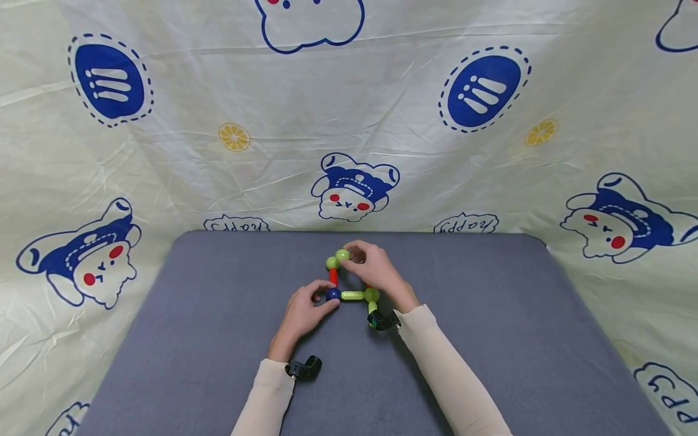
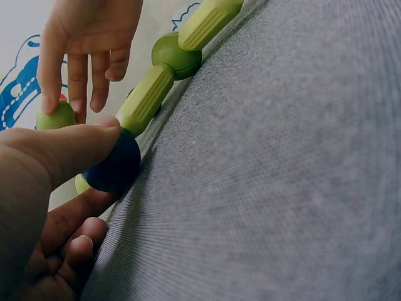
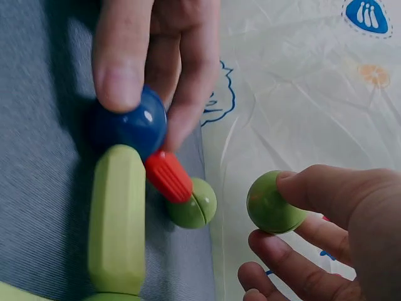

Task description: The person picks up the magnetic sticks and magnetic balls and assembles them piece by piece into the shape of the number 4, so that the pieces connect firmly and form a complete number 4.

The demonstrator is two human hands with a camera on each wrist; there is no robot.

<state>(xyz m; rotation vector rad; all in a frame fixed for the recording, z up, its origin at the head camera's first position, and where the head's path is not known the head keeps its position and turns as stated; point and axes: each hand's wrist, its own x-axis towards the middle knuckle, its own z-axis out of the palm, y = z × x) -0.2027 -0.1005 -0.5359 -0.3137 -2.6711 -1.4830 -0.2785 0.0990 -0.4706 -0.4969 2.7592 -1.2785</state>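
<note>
While your left hand (image 1: 302,313) pinches the blue ball (image 3: 128,127) between thumb and fingers, your right hand (image 1: 373,266) holds a loose green ball (image 3: 273,203) in a narrow pinch of thumb and fingertips, lifted just off the structure. Your left thumb (image 2: 75,147) lies over the top of the blue ball and the other fingers curl underneath it, so that corner is pinned to the grey mat (image 1: 491,339).

Just beyond your right fingertips sits a second green ball (image 3: 192,204), capping the far end of the short red rod (image 3: 168,176) that runs out from the blue ball. Your held ball is near it, not touching. From the blue ball a light green rod (image 3: 117,216) runs away from your left thumb to another green joint ball (image 2: 176,55), and a further green rod (image 2: 210,21) carries on from there toward your right wrist.

Risks, as I judge them: if these pieces are magnetic, bringing the held ball in too close could make it jump to the wrong spot, or tug the capped ball off the red rod. Pressing sideways against the red rod could swing it round the blue ball, since only your left pinch steadies that joint. Ease that pinch and the whole chain may slide on the mat. A loosened right-hand pinch would let the ball roll away toward the printed cloth (image 1: 349,121).
</note>
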